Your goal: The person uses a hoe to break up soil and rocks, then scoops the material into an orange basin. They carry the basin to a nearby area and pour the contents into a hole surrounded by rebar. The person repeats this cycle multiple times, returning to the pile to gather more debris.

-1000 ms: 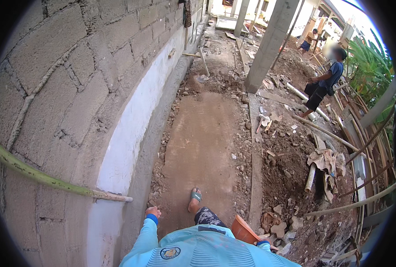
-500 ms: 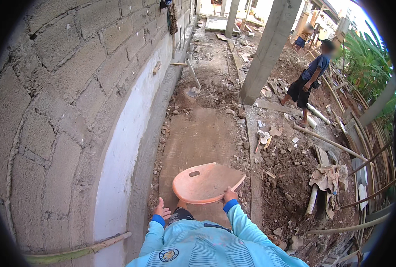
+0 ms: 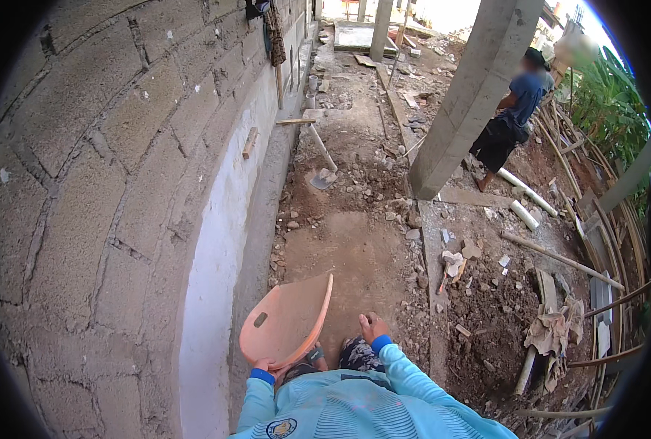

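An orange plastic dirt scoop (image 3: 287, 322), with a slot-shaped handle hole and a worn edge, hangs tilted in front of my left thigh. At its near rim my left hand (image 3: 265, 365) is closed on it; part of the fingers lies behind the rim. My right hand (image 3: 374, 328) is off the scoop, to its right, loosely curled with nothing in it. The scoop's inner face is dusty, and no load shows in it. Below it lies a strip of packed earth (image 3: 355, 252).
On my left runs a block wall (image 3: 121, 190). A hoe (image 3: 324, 164) lies ahead on rubble. A concrete column (image 3: 466, 102) stands ahead right, with another person (image 3: 519, 106) behind it. Pipes (image 3: 524, 215), a pole (image 3: 559, 257) and torn sacking (image 3: 552, 333) litter the right side.
The scoop has passed from my right hand to my left, swung leftward and turned. My right hand has let go. The view has moved slightly, and the other person is now partly behind the column.
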Tool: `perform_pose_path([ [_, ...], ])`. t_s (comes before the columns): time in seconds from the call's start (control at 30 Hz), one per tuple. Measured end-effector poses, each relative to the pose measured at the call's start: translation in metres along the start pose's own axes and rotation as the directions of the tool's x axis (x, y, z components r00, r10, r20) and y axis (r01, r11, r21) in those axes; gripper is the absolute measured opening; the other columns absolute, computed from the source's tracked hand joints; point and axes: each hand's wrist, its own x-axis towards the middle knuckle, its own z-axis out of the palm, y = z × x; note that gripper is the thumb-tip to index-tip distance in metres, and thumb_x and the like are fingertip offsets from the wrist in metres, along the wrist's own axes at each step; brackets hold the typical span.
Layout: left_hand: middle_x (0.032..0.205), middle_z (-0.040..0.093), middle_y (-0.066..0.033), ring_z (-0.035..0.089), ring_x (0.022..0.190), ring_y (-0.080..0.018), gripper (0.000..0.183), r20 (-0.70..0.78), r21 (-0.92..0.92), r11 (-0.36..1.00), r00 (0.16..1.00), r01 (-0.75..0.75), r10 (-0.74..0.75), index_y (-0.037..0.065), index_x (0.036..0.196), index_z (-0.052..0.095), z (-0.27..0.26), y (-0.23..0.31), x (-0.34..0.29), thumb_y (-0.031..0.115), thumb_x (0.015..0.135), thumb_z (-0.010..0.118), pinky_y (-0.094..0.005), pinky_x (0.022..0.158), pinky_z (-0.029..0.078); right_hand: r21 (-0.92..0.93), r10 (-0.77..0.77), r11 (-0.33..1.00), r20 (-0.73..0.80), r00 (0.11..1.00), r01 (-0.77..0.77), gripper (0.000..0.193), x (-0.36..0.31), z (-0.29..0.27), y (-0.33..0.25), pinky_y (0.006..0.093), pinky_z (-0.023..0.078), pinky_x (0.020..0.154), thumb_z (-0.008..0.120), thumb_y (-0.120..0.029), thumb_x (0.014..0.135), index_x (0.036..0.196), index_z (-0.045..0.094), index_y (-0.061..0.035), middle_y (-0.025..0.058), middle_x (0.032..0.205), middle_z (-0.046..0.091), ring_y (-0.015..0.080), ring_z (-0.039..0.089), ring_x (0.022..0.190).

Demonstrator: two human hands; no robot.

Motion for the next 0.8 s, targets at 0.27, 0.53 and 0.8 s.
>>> perform_pose_path([
  [0.27, 0.123, 0.057, -0.025, 0.054, 0.115, -0.0453, 0.038, -0.224, -0.471, 0.863, 0.923, 0.18, -0.314, -0.003, 0.126, 0.052, 0.068, 0.059, 0.068, 0.012, 0.092, 0.044, -0.0471, 0.084, 0.058, 0.347, 0.782, 0.5, 0.212, 0.586, -0.793, 0.043, 0.102, -0.041, 0.213, 0.0541, 0.058, 0.066, 0.041, -0.035, 0.099, 0.124, 0.052, -0.0021, 0.026, 0.099, 0.067, 0.0393, 0.069, 0.082],
  [0.53, 0.121, 0.059, -0.0234, 0.055, 0.111, -0.0432, 0.038, -0.276, -0.477, 0.879, 0.948, 0.011, -0.161, -0.002, 0.125, 0.054, 0.154, 0.088, 0.125, 0.014, 0.092, 0.044, -0.0457, 0.081, 0.058, 0.482, 0.785, 0.378, 0.286, 0.55, -0.79, 0.043, 0.293, -0.08, 0.148, 0.0524, 0.057, 0.055, 0.042, -0.039, 0.099, 0.115, 0.053, -0.0004, 0.0254, 0.096, 0.068, 0.0402, 0.068, 0.074],
  [0.8, 0.118, 0.06, -0.0218, 0.057, 0.108, -0.041, 0.037, -0.269, -0.451, 0.892, 0.958, -0.037, -0.097, -0.001, 0.123, 0.055, 0.261, 0.162, 0.192, 0.016, 0.092, 0.045, -0.0443, 0.078, 0.057, 0.531, 0.514, 0.671, 0.17, 0.84, -0.518, 0.052, 0.518, -0.101, -0.028, 0.0446, 0.058, 0.057, 0.046, -0.045, 0.099, 0.123, 0.054, -0.0005, 0.0206, 0.096, 0.066, 0.0275, 0.062, 0.063],
])
